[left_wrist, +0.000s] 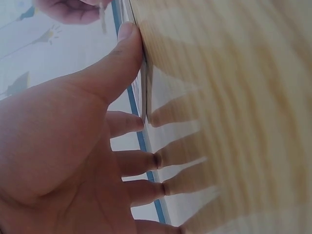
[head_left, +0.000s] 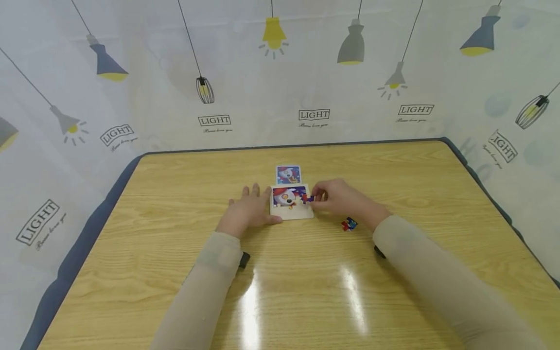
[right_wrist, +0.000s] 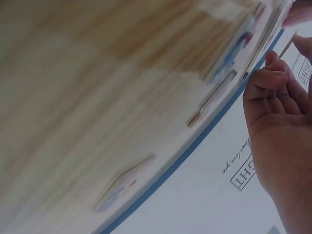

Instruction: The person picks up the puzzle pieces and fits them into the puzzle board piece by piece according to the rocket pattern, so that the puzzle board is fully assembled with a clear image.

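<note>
A small jigsaw puzzle board (head_left: 292, 214) lies on the table, its upper part filled with a picture of a white animal in a red hat and its lower part bare. My left hand (head_left: 251, 209) is spread flat beside it, thumb (left_wrist: 127, 36) on the board's near corner and fingers on the tabletop. At the board's right edge, my right hand (head_left: 334, 197) pinches a puzzle piece (head_left: 309, 198) between thumb and fingertips. The left wrist view catches that piece (left_wrist: 102, 18) edge-on. Several loose puzzle pieces (head_left: 349, 224) lie near the right wrist.
Just behind the board lies a square picture card (head_left: 288, 174) with the same animal. The wooden table (head_left: 175, 194) has a dark blue edge, and a cloth printed with lamps (head_left: 262, 87) hangs around its far sides.
</note>
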The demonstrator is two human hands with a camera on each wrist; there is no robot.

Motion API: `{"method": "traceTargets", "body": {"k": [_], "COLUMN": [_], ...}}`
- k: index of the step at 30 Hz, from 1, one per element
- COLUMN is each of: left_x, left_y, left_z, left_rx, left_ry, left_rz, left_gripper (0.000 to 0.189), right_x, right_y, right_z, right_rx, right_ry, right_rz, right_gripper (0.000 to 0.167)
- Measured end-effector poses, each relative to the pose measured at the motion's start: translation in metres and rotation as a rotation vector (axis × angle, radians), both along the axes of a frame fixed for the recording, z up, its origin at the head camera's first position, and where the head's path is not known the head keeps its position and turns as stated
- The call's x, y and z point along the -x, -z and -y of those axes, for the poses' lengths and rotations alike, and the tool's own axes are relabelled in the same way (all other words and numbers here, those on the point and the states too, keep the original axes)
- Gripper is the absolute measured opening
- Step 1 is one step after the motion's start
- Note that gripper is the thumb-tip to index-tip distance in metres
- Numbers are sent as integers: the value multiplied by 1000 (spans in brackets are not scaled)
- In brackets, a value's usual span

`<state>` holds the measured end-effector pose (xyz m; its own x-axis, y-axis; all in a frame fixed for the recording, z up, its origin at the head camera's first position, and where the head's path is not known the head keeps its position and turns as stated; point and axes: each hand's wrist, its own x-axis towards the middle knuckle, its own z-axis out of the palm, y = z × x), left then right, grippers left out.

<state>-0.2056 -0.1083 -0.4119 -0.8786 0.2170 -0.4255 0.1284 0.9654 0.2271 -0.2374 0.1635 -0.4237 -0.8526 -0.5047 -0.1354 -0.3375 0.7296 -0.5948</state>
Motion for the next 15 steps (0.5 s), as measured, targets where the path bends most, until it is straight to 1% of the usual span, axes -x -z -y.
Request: {"method": "traceTargets", "body": {"k": [7,15], "left_x": [0,0], "left_y": [1,-1], "left_z": [0,0], "left_rx": [-5,-6], "left_ry": [3,-5], "left_rz": [-12,-4], "left_gripper": [102,102], "right_x": [7,9], "right_y": [2,1], "right_z": [16,20], "right_rx": [-61,-104], "right_ry": [-55,-85], "right_rz": [-58,-67], "right_gripper": [23,27]}}
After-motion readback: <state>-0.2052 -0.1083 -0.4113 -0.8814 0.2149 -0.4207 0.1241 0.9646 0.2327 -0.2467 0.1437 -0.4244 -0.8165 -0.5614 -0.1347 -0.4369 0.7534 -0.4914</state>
